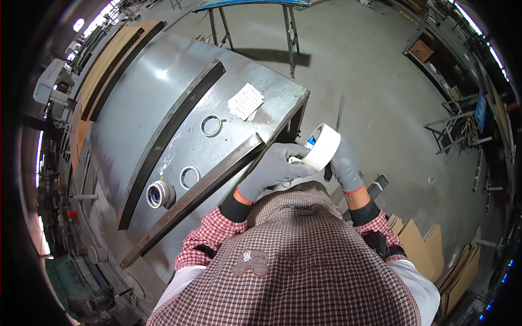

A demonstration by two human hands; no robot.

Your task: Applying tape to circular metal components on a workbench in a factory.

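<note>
My left hand (278, 169), in a grey glove, grips a wide roll of white tape (324, 148) in front of my apron. Something small and blue (310, 142) shows inside the roll's ring. My right hand (346, 163), gloved too and slightly blurred, is closed just right of the roll. From it a long, thin, dark blade-like tool (341, 113) points away from me, and a dark end sticks out below the fist; its exact kind is unclear. Part of the right fingers is hidden behind the roll.
On the metal table (141, 70) at left lie two dark metal bars, tape rolls (211, 126) and a stack of paper labels (246, 101). Cardboard sheets (421, 244) lean at lower right. A blue-topped trestle stand (253, 4) is far ahead; racks line the right side.
</note>
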